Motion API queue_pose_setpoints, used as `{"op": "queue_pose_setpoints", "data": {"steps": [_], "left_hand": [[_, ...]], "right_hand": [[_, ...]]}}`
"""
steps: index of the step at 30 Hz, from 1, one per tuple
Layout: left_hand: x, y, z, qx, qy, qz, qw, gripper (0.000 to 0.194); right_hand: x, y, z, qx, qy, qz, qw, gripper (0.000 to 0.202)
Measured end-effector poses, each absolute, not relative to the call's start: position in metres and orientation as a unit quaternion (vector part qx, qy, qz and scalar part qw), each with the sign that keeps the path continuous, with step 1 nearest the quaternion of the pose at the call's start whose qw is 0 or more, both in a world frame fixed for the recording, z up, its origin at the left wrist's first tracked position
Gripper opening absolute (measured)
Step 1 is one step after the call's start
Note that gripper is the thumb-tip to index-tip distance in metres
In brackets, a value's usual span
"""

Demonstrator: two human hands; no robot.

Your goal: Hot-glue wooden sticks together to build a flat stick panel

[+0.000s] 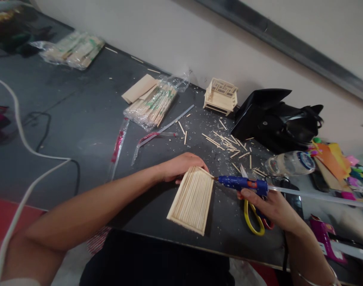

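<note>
A flat panel of thin wooden sticks [193, 198] is tilted over the dark table. My left hand [184, 166] grips its far edge, the fingers partly hidden behind it. My right hand [269, 204] is closed around a blue glue gun [243, 184] with a clear glue stick out of its back end. The gun's tip touches or nearly touches the panel's upper right corner. Scissors with yellow and red handles [253, 224] lie just below the gun, partly behind my right hand.
Loose sticks [226, 141] lie beyond the panel. Behind them are a small wooden chair-like model [220, 96], a black bag-like object [276, 119] and a jar [290, 163]. Stick packs [153, 101] lie back left. A purple glue gun [326, 240] is right; a white cable [17, 111] crosses left.
</note>
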State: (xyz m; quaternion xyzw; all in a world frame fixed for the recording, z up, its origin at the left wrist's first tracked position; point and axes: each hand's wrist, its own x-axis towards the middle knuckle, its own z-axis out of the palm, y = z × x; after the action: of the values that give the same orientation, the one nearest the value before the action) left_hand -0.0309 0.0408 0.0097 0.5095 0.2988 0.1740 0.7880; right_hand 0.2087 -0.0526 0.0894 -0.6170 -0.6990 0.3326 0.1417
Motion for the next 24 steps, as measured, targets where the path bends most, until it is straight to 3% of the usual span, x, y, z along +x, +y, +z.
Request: {"op": "queue_pose_setpoints", "data": {"steps": [18, 24], "left_hand": [[-0.027, 0.039, 0.008, 0.469, 0.327, 0.190, 0.798, 0.020], [-0.026, 0.036, 0.011, 0.452, 0.347, 0.199, 0.797, 0.020]], "right_hand": [[0.208, -0.061, 0.078, -0.629, -0.692, 0.303, 0.183, 0.046], [0.205, -0.060, 0.081, -0.627, -0.713, 0.271, 0.161, 0.046]]}}
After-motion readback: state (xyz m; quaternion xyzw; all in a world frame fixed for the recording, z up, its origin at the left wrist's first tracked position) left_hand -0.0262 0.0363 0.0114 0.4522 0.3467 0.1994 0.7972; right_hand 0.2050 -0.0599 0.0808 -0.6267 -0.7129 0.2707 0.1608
